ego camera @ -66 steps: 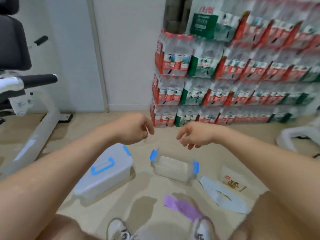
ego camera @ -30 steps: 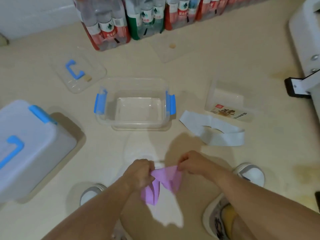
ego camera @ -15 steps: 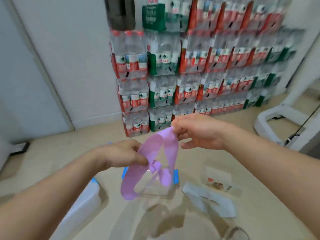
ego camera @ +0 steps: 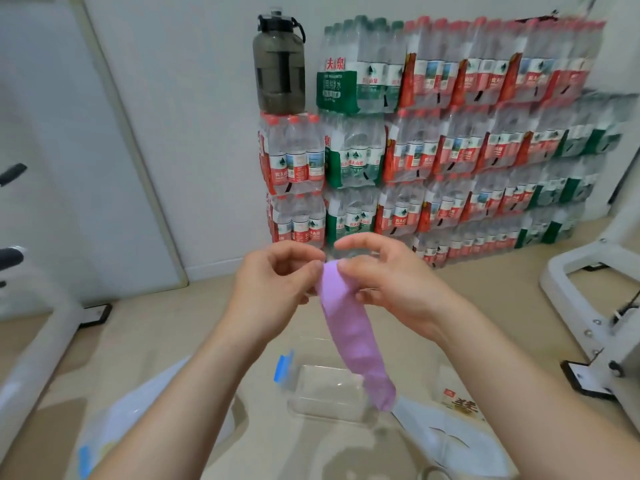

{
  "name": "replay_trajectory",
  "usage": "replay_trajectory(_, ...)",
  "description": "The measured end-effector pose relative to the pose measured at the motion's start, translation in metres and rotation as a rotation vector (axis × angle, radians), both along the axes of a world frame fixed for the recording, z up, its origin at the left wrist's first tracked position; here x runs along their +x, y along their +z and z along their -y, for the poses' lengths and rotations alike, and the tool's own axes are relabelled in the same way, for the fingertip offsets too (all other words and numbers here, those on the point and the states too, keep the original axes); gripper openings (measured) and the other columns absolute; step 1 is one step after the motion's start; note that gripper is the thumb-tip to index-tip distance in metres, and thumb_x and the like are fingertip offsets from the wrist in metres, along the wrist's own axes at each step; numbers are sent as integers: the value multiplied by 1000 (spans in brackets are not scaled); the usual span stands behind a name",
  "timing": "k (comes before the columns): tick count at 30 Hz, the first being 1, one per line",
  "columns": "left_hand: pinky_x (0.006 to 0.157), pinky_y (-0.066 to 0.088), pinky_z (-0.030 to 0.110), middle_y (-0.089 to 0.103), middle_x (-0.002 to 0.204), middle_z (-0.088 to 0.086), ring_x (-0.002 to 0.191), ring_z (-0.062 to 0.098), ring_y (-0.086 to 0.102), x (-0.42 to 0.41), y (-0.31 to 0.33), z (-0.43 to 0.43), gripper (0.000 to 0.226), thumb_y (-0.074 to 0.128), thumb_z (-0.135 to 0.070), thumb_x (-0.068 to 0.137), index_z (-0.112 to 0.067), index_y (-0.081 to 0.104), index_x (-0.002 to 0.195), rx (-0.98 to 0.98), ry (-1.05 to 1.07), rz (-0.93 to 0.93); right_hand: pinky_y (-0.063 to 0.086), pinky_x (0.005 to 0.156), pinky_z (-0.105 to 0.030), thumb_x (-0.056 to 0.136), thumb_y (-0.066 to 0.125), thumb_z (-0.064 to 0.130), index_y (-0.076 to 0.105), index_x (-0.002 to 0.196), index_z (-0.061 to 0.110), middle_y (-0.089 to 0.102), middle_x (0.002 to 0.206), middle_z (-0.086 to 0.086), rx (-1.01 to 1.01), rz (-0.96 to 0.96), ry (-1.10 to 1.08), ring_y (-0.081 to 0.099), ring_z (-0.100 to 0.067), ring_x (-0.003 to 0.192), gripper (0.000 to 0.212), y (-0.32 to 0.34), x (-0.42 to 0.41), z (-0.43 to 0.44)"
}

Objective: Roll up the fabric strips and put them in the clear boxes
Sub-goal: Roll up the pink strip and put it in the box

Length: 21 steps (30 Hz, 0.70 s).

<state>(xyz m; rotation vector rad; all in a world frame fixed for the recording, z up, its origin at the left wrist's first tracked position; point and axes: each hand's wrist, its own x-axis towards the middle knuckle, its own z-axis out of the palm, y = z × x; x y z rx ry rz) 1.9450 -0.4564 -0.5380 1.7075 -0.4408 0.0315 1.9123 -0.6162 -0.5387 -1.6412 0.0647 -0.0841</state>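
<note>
A purple fabric strip (ego camera: 353,334) hangs straight down in front of me, pinched at its top end by both hands. My left hand (ego camera: 273,285) grips that end from the left and my right hand (ego camera: 384,282) from the right, fingertips nearly touching. Below the strip, on the floor, stands an open clear box (ego camera: 325,393) with blue clips; the strip's lower end dangles over its right side. A pale grey fabric strip (ego camera: 450,441) lies on the floor to the right of the box.
A closed white box with blue handle (ego camera: 114,431) sits at lower left, partly behind my left forearm. Stacked packs of water bottles (ego camera: 433,150) line the wall, with a dark jug (ego camera: 278,64) on top. White machine frames stand at right (ego camera: 588,306) and left (ego camera: 38,341). A small labelled packet (ego camera: 460,403) lies by the grey strip.
The purple strip was picked up from the floor near my feet. Its loop has been pulled out, and both hands have come together at its top end so it hangs straight.
</note>
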Motion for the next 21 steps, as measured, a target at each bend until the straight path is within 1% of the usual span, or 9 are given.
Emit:
replay_trajectory(5,60,52,26,68,64,-6,61,11,62,8,5,-8,18,64,-2,85,-18,70,77,-204,-39,-115,36,54,-19,88,66,17,64,116,29,70,102,-9,-74,-114,237,57,-11,78,31,-14,14,-8)
replay_trajectory(8,73,53,32,70,79,-2,73,13,64,18,4,-17,14,66,-7,85,-17,70,93,-332,-95,-171,28,49,-18,88,63,11,66,106,3,56,76,-13,0,-45,243,40,-9,55,20,-16,22,-17)
replay_trajectory(10,88,51,37,69,107,4,95,16,66,31,-4,-30,50,77,-33,74,-20,60,120,-332,-257,-252,29,47,-18,89,60,8,65,95,-3,52,68,-7,216,9,174,40,-8,51,13,-9,27,-19)
replay_trajectory(12,93,49,35,65,123,6,107,16,63,34,-17,-40,85,83,-51,57,-22,51,131,-135,-474,-359,33,44,-15,89,58,8,63,86,7,54,67,-4,466,47,134,42,-10,55,7,2,28,-21)
replay_trajectory(13,94,49,34,66,121,6,106,15,63,32,-26,-42,80,84,-46,61,-19,53,129,32,-560,-391,35,43,-14,89,57,8,61,84,10,54,68,-3,567,58,107,42,-10,58,6,6,28,-21)
replay_trajectory(15,92,52,33,71,104,1,93,11,66,23,-42,-38,38,77,-19,77,-12,64,112,415,-650,-378,37,42,-13,88,57,7,60,85,12,54,69,-1,693,74,13,43,-9,60,7,8,30,-18)
replay_trajectory(16,89,54,32,72,93,-2,85,9,66,22,-47,-36,20,73,-9,81,-12,68,101,508,-630,-338,39,44,-14,88,58,6,61,85,12,55,67,0,722,84,-50,45,-9,58,7,7,32,-14)
replay_trajectory(19,66,52,22,72,79,-3,71,8,66,26,-48,-38,12,69,-4,81,-15,72,84,330,-492,-375,41,53,-19,91,58,8,62,86,11,58,56,4,746,86,-253,47,-6,49,8,3,35,9)
replay_trajectory(21,64,53,23,72,83,3,72,13,67,31,-41,-44,15,69,-11,74,-13,74,89,133,-428,-444,43,51,-18,93,56,9,62,90,11,60,57,3,749,56,-371,48,-3,43,7,-5,35,26)
